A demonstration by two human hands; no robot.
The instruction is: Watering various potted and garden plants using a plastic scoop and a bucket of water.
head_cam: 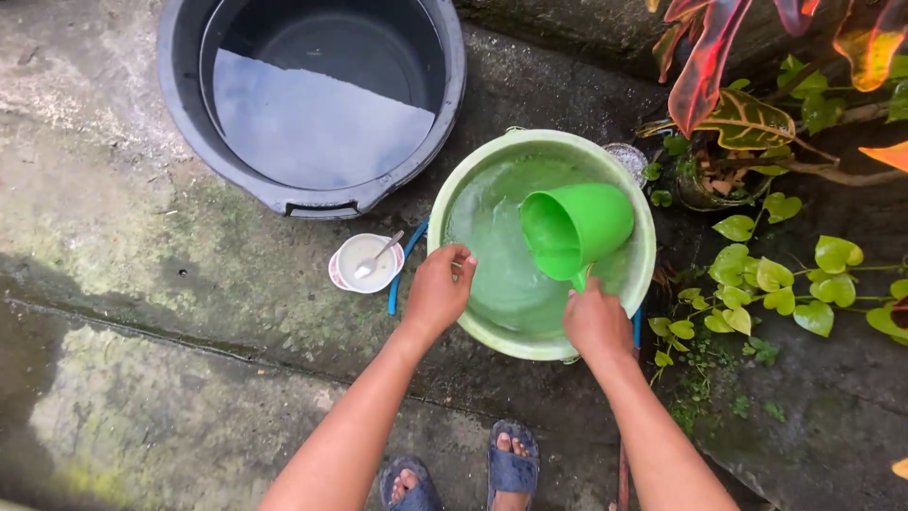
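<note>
My right hand (596,322) grips the handle of a bright green plastic scoop (575,229), held tilted over a pale green basin (454,203) that holds water. My left hand (441,289) rests on the basin's near-left rim, fingers curled over the edge. Both forearms reach in from the bottom of the head view. Just left of the basin stands a small white cup (366,262) with white liquid and a metal spoon in it.
A large dark tub (312,99) half full of water stands at the top left. Leafy plants (776,274) crowd the right side. A blue hose (405,274) runs beside the basin. The ground is wet, mossy concrete (142,284). My sandalled feet (468,473) show at the bottom.
</note>
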